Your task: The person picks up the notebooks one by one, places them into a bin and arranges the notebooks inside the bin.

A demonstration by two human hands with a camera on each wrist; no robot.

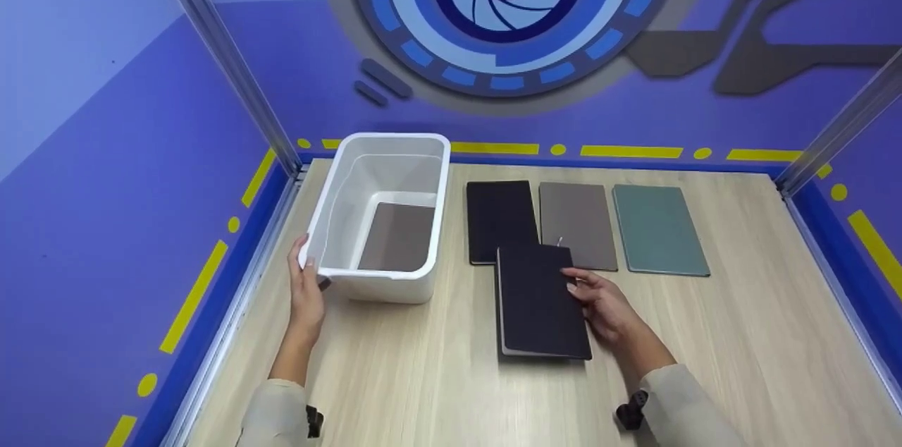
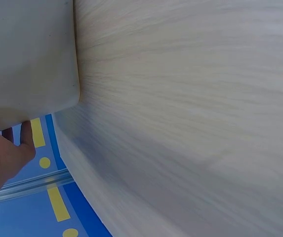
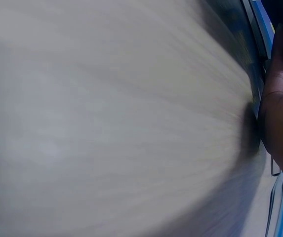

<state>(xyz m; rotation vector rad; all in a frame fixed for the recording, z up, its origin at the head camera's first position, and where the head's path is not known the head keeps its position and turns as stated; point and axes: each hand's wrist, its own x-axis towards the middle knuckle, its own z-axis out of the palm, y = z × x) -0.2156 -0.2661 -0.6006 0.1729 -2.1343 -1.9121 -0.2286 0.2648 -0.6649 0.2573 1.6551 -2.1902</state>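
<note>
Two hands are at work over a pale wooden table (image 1: 451,390), each occupied. The left hand (image 1: 306,295) grasps a white bin (image 1: 384,287) by the rim at its near left corner, the digits bent over the edge; the left wrist view shows fingers against the bin's outer wall. The right hand (image 1: 602,302) grips a black notebook (image 1: 542,302) by its right edge, with digit tips visible on the upper cover. This notebook is between the two hands, just left of the right one, with a shadow beneath its near edge; it appears raised from the surface. A small pale tab (image 1: 560,241) shows at its far edge.

Ahead and to the right of the left hand, on the bin floor, lies a flat brown item (image 1: 398,237), its right side hidden by the bin wall. Beyond the right hand, three further notebooks lie flat in a row: a second black notebook (image 1: 500,218) ahead and to its left, a grey-brown notebook (image 1: 578,218) straight ahead, and a green notebook (image 1: 661,228) ahead and to its right. In the head view, the held notebook overlaps the near edges of the first two.
</note>
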